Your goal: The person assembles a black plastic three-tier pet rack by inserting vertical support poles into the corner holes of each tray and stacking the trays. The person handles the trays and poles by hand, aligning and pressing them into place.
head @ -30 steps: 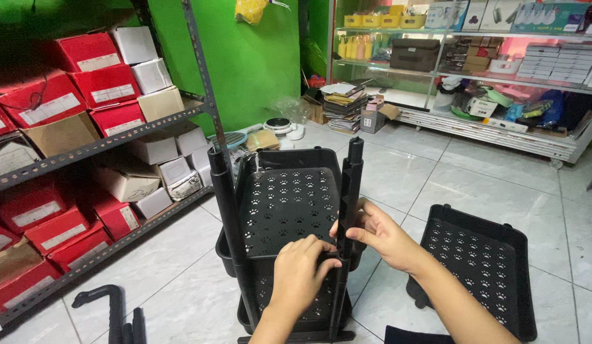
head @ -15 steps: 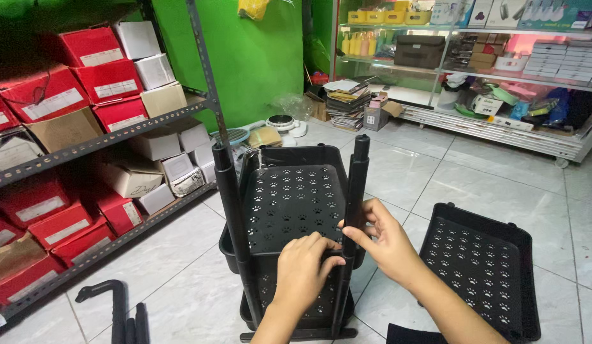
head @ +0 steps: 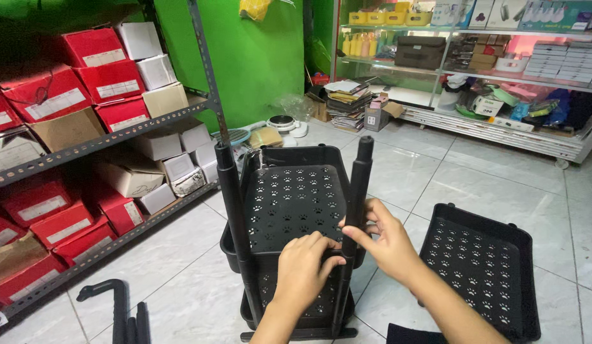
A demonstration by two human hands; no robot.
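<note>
At the near right corner of a black plastic tiered rack (head: 289,210), the right hand (head: 388,245) had its grip closed round the upright black pole (head: 356,197), thumb and fingers wrapped about its middle where it met the rim of the upper tray. Just beside it, the left hand (head: 305,271) lay with curled fingers on the same front rim, its fingertips pressed against the pole's lower stretch; whether its grip fully enclosed the rim I could not tell. The rack stood upright on the pale tiled floor (head: 500,185), directly before the person, its perforated trays stacked one above another, and a second black pole (head: 232,216) rose at its left front corner.

To the right of the rack, apart from it, a loose black perforated tray (head: 481,267) lay flat on the floor, near the right forearm. At the lower left, a few more black tubes with a curved handle (head: 114,306) lay on the tiles. Along the left ran a dark metal shelf (head: 98,143) loaded with red, white and brown boxes. Behind the rack stood a green wall (head: 258,57), with small items heaped at its foot, and on the far right a glass display shelf (head: 487,70) held packaged goods.
</note>
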